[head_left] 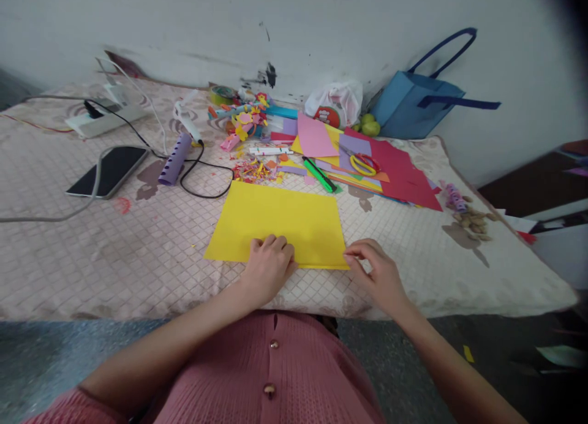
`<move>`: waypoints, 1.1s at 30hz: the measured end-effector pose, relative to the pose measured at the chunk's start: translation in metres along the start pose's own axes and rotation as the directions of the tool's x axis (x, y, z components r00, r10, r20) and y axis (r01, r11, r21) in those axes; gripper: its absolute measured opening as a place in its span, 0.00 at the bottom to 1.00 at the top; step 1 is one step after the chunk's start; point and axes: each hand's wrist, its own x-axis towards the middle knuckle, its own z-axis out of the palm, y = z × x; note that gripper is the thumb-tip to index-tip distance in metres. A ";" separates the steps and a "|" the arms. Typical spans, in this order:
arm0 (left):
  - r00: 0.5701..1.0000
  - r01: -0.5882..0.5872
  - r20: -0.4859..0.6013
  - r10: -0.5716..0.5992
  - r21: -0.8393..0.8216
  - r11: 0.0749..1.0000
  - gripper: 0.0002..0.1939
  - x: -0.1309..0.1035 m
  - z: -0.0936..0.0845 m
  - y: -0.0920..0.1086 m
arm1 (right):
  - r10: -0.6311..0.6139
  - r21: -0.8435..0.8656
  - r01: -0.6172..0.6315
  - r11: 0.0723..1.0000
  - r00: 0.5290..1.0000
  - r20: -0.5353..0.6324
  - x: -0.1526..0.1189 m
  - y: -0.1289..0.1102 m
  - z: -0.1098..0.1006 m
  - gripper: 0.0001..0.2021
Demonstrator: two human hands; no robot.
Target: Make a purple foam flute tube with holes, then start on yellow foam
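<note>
A yellow sheet of paper (280, 215) lies flat on the table in front of me, with a narrow folded strip along its near edge. My left hand (270, 268) presses on that near edge around the middle, fingers curled down against the paper. At the near right corner my right hand (373, 271) pinches the paper between thumb and forefinger. A green utility knife (320, 175) rests just beyond the sheet's far edge, beside a heap of small paper scraps (255, 170).
Farther back are coloured papers (404, 173), yellow-and-red scissors (365, 163), paper flowers (248, 122) and a blue bag (416, 105). On the left lie a phone (110, 171), a purple paper tube (175, 159), a glue gun (187, 122), cables and a power strip (106, 121).
</note>
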 end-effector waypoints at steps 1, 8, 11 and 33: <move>1.000 -0.001 -0.003 0.001 0.001 1.000 0.08 0.000 0.000 0.000 | -0.046 -0.028 0.047 0.998 0.997 0.056 0.003 -0.006 0.003 0.03; 1.000 0.000 0.005 0.000 -0.004 1.000 0.08 0.000 -0.001 0.001 | -0.065 -0.167 0.120 0.979 0.952 0.300 0.013 -0.021 0.023 0.04; 1.000 -0.005 0.000 0.005 -0.004 1.000 0.08 0.001 -0.001 0.000 | -0.051 -0.171 0.104 0.980 0.955 0.292 0.012 -0.020 0.028 0.05; 0.998 0.008 0.066 -0.006 -0.019 1.000 0.08 0.003 -0.007 0.000 | 0.116 -0.098 -0.099 0.990 0.974 0.195 -0.012 0.016 0.007 0.05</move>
